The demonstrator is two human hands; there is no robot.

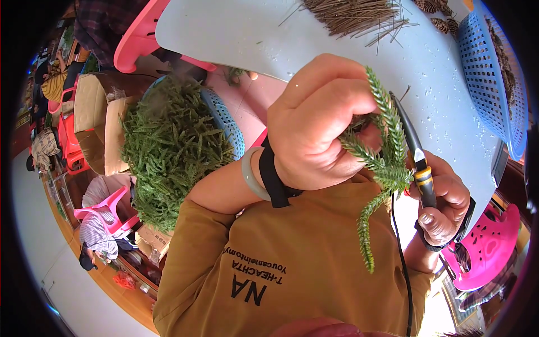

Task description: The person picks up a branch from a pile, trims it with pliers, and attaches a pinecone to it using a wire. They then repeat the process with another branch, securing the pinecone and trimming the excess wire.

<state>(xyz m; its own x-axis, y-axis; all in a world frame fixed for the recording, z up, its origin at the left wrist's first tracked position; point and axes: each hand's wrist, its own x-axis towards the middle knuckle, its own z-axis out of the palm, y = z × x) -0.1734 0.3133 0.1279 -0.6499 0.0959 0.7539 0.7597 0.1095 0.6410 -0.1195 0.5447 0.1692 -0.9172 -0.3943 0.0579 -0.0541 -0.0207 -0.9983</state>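
Note:
My left hand (pixel 320 123), with a pale bangle and a black band at the wrist, is closed on a green artificial pine sprig (pixel 387 168). Its needled branches fan upward, and one hangs down in front of my shirt. In my right hand (pixel 449 194) is a tool like pliers (pixel 425 182) with black and yellow grips, held up against the sprig's right side. The tool's jaws are hidden. A thin brown stem or wire (pixel 405 92) pokes out beside the tool's black upper part.
Brown thin sticks (pixel 353 19) lie on the pale table (pixel 224 33), with pinecones (pixel 441 22) near a blue basket (pixel 488 73). At left, green sprigs (pixel 174 146) heap up in another blue basket (pixel 224 118), beside a cardboard box (pixel 92 112). Pink chairs (pixel 488 247) and other people (pixel 98 230) are around.

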